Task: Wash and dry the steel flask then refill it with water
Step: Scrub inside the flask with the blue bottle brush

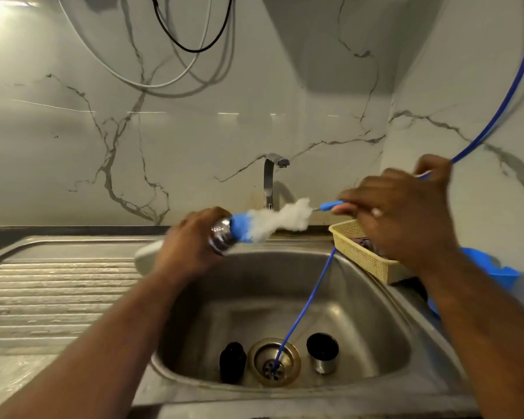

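Head camera is looking down on a steel sink (375, 313) set into the counter, with both hands raised over the basin. At about 9 o'clock of the basin, the left hand (191, 237) is gripping the steel flask (223, 238), fingers curled round its body. The flask is lying nearly level above the sink's back rim, its mouth pointing toward 3 o'clock. The right hand (400, 213), at 3 o'clock from the flask, is pinching the blue handle of a bottle brush (273, 223). The brush's blue-and-white head is sitting at the flask's mouth, blurred, so I cannot tell how much of it is inside.

A thin blue hose (307, 300) is running down from 1 o'clock, passing behind the right hand and ending in the drain (274, 361) at the basin floor. A black cap (232, 361) is lying just beside the drain at 9 o'clock, and a steel cup (322, 356) with a dark inside is standing at 3 o'clock of the drain.

A tap (270, 179) is standing at 12 o'clock behind the basin, against the marbled wall. A yellow plastic basket (360, 252) is resting on the sink's edge at 2 o'clock, partly hidden by the right wrist, with a blue object (490, 267) beyond it. The ribbed draining board (58, 285) is stretching away toward 9 o'clock. Cables (176, 40) are hanging in loops on the wall at 11 o'clock.
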Demonstrator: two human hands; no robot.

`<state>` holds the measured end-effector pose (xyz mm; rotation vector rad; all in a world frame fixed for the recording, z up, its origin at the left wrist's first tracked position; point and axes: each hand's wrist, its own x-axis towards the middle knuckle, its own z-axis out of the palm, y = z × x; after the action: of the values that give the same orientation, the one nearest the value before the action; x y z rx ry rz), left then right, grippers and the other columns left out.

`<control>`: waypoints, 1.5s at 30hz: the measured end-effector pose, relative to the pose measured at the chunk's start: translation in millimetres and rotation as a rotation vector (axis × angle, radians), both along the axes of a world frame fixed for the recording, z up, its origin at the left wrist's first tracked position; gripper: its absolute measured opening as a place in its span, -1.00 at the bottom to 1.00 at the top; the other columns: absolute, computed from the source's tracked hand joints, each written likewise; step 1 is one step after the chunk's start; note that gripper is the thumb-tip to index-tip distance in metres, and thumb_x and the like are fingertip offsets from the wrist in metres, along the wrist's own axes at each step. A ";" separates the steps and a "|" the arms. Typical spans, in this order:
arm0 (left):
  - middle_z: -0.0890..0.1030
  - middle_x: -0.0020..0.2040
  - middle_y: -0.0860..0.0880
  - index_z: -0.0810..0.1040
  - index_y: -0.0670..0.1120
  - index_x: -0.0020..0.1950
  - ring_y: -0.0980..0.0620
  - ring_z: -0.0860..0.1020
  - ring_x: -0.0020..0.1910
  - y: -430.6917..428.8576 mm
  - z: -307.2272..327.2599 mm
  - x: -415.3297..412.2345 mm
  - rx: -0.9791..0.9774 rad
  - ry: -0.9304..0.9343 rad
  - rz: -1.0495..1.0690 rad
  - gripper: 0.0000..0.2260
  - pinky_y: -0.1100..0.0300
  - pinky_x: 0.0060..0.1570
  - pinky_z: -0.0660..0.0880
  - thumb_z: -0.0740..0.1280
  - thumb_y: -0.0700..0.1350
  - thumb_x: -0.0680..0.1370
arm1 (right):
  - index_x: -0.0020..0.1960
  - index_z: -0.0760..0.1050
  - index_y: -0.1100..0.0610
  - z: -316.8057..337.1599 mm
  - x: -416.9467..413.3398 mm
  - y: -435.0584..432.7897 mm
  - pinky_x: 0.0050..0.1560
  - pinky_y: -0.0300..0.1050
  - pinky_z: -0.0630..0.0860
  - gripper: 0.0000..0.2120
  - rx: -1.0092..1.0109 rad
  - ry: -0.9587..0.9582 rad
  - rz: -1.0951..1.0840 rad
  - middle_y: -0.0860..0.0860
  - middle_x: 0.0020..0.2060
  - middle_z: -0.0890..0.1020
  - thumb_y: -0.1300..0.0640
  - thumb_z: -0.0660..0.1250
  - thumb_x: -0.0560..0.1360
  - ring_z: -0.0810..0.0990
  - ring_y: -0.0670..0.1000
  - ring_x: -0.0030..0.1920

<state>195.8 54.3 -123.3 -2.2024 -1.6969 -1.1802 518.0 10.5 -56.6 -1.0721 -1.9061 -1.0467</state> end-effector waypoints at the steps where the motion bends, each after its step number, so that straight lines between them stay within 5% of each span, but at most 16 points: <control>1: 0.61 0.05 0.07 0.52 0.14 0.19 -0.07 0.58 0.07 2.2 -1.1 -8.2 0.065 -0.045 0.052 -0.43 -0.04 0.13 0.51 0.58 -0.15 0.25 | -0.02 0.68 -0.10 2.6 0.4 -1.8 0.04 0.06 0.13 -0.79 0.006 0.036 -0.015 -0.14 -0.25 0.68 -0.14 0.30 0.58 0.59 0.01 -0.19; 7: 0.60 0.06 0.13 0.52 0.08 0.22 0.05 0.54 0.02 -14.4 0.4 61.4 0.135 0.067 -0.254 -0.46 0.05 0.07 0.47 0.53 -0.05 0.26 | -0.15 0.64 -0.10 -16.4 -51.5 -8.1 0.13 0.06 0.12 -0.91 -0.011 -0.148 0.022 -0.15 -0.31 0.58 0.00 0.39 0.52 0.54 -0.03 -0.18; 13: 0.53 0.05 0.22 0.49 0.14 0.22 0.12 0.49 0.07 -6.6 9.1 22.3 0.195 -0.031 -0.149 -0.41 0.06 0.12 0.47 0.58 -0.13 0.25 | 0.04 0.70 -0.07 19.9 -4.6 -32.1 0.07 0.05 0.11 -0.89 0.131 -0.054 -0.005 -0.13 -0.20 0.70 -0.06 0.44 0.58 0.59 0.01 -0.14; 18: 0.54 0.04 0.20 0.49 0.12 0.22 0.13 0.49 0.05 -6.6 10.4 20.3 0.203 -0.050 -0.157 -0.42 0.11 0.07 0.47 0.57 -0.13 0.25 | 0.12 0.70 0.05 34.9 10.0 -40.0 -0.07 0.24 0.42 -0.68 0.044 -0.071 0.011 -0.02 -0.19 0.70 -0.12 0.29 0.60 0.53 0.07 -0.15; 23: 0.53 0.06 0.20 0.47 0.12 0.27 0.14 0.51 0.04 -12.0 9.1 30.5 0.185 -0.103 -0.197 -0.37 0.16 0.08 0.51 0.61 -0.11 0.26 | 0.08 0.69 -0.12 78.4 29.4 -66.5 0.06 0.32 0.31 -0.66 -0.033 -0.109 -0.086 -0.15 -0.19 0.69 -0.26 0.21 0.58 0.47 -0.04 -0.12; 28: 0.58 0.00 0.18 0.48 0.13 0.20 0.12 0.57 -0.02 -14.7 6.6 52.1 0.137 -0.194 -0.281 -0.41 0.09 -0.01 0.58 0.60 -0.08 0.24 | 0.01 0.69 -0.17 122.8 40.3 -114.8 0.11 0.11 0.14 -0.72 -0.003 -0.199 -0.179 -0.19 -0.24 0.63 -0.25 0.25 0.55 0.54 -0.01 -0.14; 31: 0.57 0.00 0.15 0.49 0.11 0.15 0.05 0.54 0.00 -16.4 -1.1 53.9 0.108 -0.205 -0.233 -0.44 -0.02 0.02 0.56 0.59 -0.15 0.22 | 0.02 0.53 -0.48 173.0 77.7 -137.8 0.02 0.31 0.41 -0.90 -0.118 -0.202 -0.208 -0.10 -0.23 0.58 -0.34 0.25 0.54 0.60 0.13 -0.11; 33: 0.58 -0.01 0.13 0.50 0.12 0.14 0.03 0.55 -0.01 -17.9 -4.7 56.5 0.098 -0.267 -0.202 -0.44 0.00 0.01 0.55 0.58 -0.17 0.22 | 0.07 0.55 -0.45 211.9 100.0 -141.5 -0.05 0.31 0.50 -0.75 -0.142 -0.122 -0.195 0.00 -0.21 0.55 -0.47 0.21 0.50 0.58 0.20 -0.11; 36: 0.63 -0.04 0.09 0.52 0.09 0.15 0.03 0.61 -0.08 -27.0 0.9 75.6 0.057 -0.409 -0.193 -0.43 0.13 -0.09 0.53 0.60 -0.20 0.21 | 0.06 0.69 -0.11 242.3 83.2 -136.4 0.10 0.23 0.41 -0.51 -0.001 -0.127 -0.381 0.04 -0.20 0.59 -0.45 0.25 0.46 0.56 0.19 -0.06; 39: 0.61 -0.12 0.12 0.50 0.07 0.13 0.17 0.58 -0.17 -35.9 9.0 103.0 -0.008 -0.536 -0.217 -0.45 0.35 -0.23 0.40 0.62 -0.24 0.24 | 0.04 0.70 -0.19 240.5 56.7 -120.8 0.23 0.15 0.20 -0.71 -0.047 -0.271 -0.460 -0.11 -0.21 0.54 -0.33 0.39 0.47 0.41 -0.03 -0.05; 42: 0.60 -0.15 0.12 0.49 0.04 0.09 0.22 0.55 -0.21 -39.0 13.2 128.8 -0.082 -0.683 -0.252 -0.50 0.34 -0.31 0.36 0.62 -0.25 0.28 | 0.09 0.67 -0.22 234.8 55.2 -90.2 0.21 0.09 0.02 -0.77 -0.184 -0.374 -0.547 -0.17 -0.31 0.44 -0.26 0.40 0.50 0.33 -0.11 -0.05; 45: 0.65 -0.12 0.06 0.51 0.03 0.06 0.11 0.60 -0.19 -38.7 -3.1 148.4 -0.148 -0.732 -0.271 -0.53 0.27 -0.28 0.42 0.63 -0.24 0.28 | 0.11 0.67 -0.19 226.5 63.6 -77.6 0.24 0.11 0.00 -0.79 -0.241 -0.464 -0.596 -0.18 -0.20 0.51 -0.22 0.37 0.54 0.37 -0.14 0.04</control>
<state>344.2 15.6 -126.4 -2.2957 -1.7697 -2.2057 581.6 -67.2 169.9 -1.7228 -2.1658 -1.5231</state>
